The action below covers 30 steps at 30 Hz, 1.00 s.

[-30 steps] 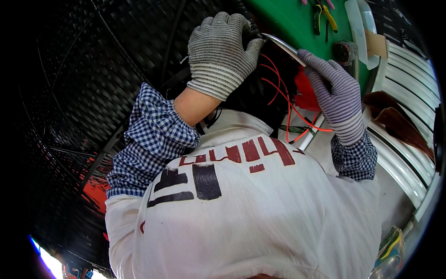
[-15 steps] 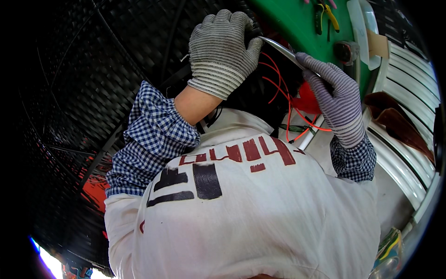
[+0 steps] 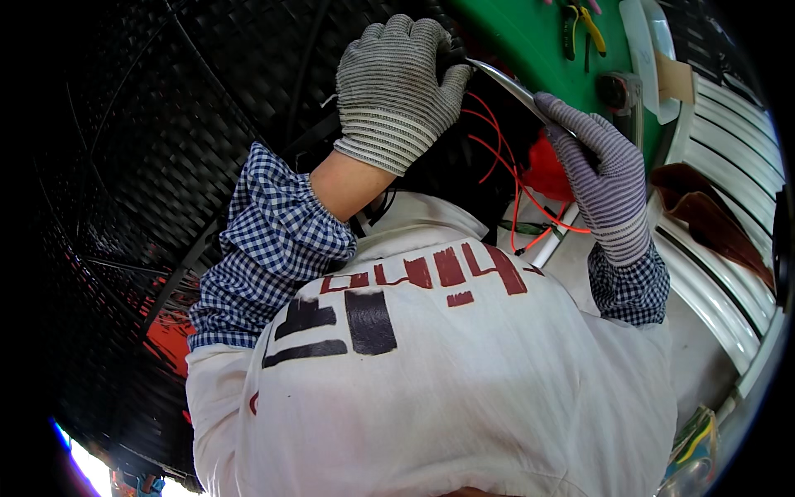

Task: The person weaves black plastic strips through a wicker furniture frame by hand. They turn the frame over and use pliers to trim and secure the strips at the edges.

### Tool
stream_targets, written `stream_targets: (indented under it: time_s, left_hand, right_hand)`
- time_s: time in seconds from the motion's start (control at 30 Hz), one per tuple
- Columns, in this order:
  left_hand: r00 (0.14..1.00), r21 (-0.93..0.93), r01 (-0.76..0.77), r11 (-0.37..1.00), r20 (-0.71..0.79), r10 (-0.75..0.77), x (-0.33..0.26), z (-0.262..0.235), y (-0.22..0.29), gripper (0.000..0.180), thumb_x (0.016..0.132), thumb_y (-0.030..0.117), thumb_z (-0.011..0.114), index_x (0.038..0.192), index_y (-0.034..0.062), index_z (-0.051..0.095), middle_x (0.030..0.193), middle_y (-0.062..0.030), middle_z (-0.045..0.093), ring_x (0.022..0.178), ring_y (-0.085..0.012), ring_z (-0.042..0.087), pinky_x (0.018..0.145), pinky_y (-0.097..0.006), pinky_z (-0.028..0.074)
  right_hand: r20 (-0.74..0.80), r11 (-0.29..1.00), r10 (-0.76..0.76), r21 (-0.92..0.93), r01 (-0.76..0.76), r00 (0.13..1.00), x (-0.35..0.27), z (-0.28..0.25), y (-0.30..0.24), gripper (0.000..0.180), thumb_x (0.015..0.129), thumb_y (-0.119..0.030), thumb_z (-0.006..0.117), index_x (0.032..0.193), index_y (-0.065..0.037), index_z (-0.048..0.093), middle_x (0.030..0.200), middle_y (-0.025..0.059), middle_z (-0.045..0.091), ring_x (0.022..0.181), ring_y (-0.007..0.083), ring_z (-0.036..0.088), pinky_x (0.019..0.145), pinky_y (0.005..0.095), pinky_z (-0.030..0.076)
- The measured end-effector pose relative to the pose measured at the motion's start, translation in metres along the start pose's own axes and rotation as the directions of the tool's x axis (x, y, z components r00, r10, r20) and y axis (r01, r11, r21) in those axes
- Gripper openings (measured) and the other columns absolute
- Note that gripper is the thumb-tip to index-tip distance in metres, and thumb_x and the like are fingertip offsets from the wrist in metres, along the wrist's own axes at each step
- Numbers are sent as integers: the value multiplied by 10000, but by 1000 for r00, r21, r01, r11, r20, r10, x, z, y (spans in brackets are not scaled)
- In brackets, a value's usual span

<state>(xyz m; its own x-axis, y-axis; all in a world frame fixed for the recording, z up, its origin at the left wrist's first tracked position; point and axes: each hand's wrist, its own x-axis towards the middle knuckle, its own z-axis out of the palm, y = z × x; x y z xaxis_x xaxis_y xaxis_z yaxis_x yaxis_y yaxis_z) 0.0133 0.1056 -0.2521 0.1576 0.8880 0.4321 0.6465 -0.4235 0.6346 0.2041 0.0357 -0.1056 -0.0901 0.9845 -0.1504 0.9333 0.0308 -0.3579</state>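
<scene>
Glossy flat strip [image 3: 505,83] spans the gap between the gloved hands. The right hand [image 3: 598,161] pinches one end between its fingers; the left hand [image 3: 396,87] curls palm-down at the other, beside black wickerwork [image 3: 190,124], its fingertips hidden, so whether it pinches anything I cannot tell. Red cords [image 3: 518,184] loop between the hands, toward the body. Beyond the right hand, yellow-handled pliers [image 3: 594,33] lie on a green surface [image 3: 517,37]. Guiding the strip seems the step in hand; next probably calls for steady right-hand tension.
</scene>
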Motion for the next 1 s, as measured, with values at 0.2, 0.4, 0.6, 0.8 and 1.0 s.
stream_targets:
  time_s: [0.2,0.4,0.6,0.8,1.0]
  left_hand:
    - [1000,6,-22,1000,-17,22,-1,0,-1,286,798,340,825,945,136,689,862,-43,670,805,-254,666,718,-406,553]
    - [1000,26,-20,999,-13,20,-3,0,0,300,804,348,822,971,139,687,877,-41,672,817,-247,665,723,-407,552]
    - [1000,32,-23,999,-17,23,-4,-3,4,314,804,367,829,966,135,695,882,-44,676,815,-248,666,723,-405,553]
    - [999,38,-32,999,-14,33,-11,-2,7,326,801,378,836,968,128,711,884,-54,682,820,-254,670,733,-407,555]
    - [998,25,-55,998,-37,56,-20,1,11,315,803,382,835,954,130,721,866,-51,684,806,-251,675,725,-409,559]
  right_hand:
    - [22,997,-11,-79,12,1000,0,2,-1,328,976,-147,698,1304,-154,714,930,113,723,771,169,694,722,284,579]
    - [-28,998,-14,-65,12,1000,-7,11,-3,352,961,-161,720,1313,-171,709,853,95,669,662,162,640,631,283,541]
    - [-138,985,-51,-168,28,989,-20,24,-10,371,943,-177,743,1310,-217,712,787,103,605,605,187,612,565,312,518]
    - [-186,986,-42,-168,11,982,-33,34,-11,375,926,-156,751,1294,-218,717,777,93,587,587,207,606,546,337,511]
    - [-280,973,-84,-228,19,956,-48,55,-10,385,913,-34,747,1284,-133,729,757,69,579,632,131,547,616,280,491]
